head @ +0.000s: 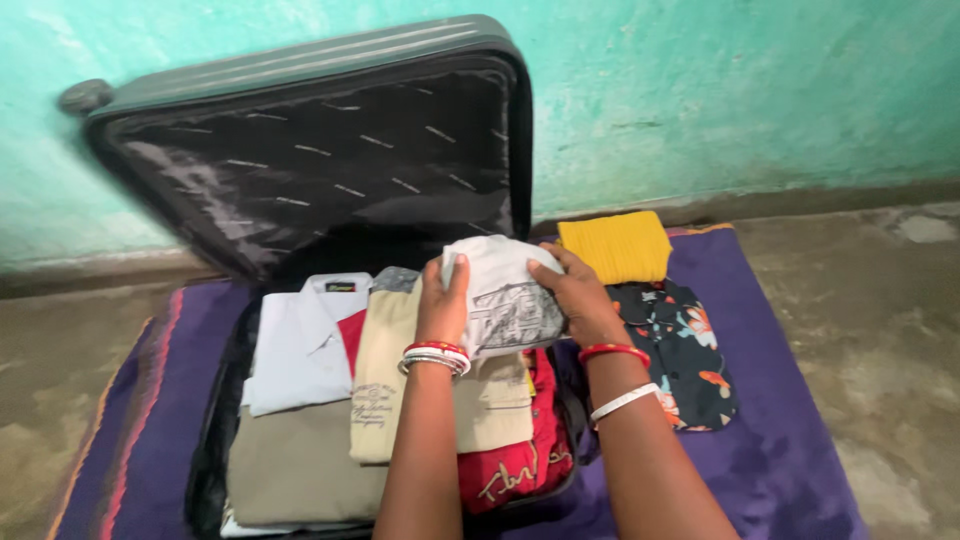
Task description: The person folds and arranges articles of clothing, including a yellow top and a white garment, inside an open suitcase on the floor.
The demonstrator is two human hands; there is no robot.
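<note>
Both hands have a grip on a folded grey printed shirt [505, 295], left hand [443, 300] clamped on its left edge and right hand [578, 298] on its right, holding it just over the clothes in the open suitcase [330, 170]. Under it sit a beige shirt [385, 385], a red one [520, 465] and a white one [295, 345]. Off to the right on the purple mat [790, 400] are a yellow cloth [615, 247] and a dark floral piece [680, 350].
</note>
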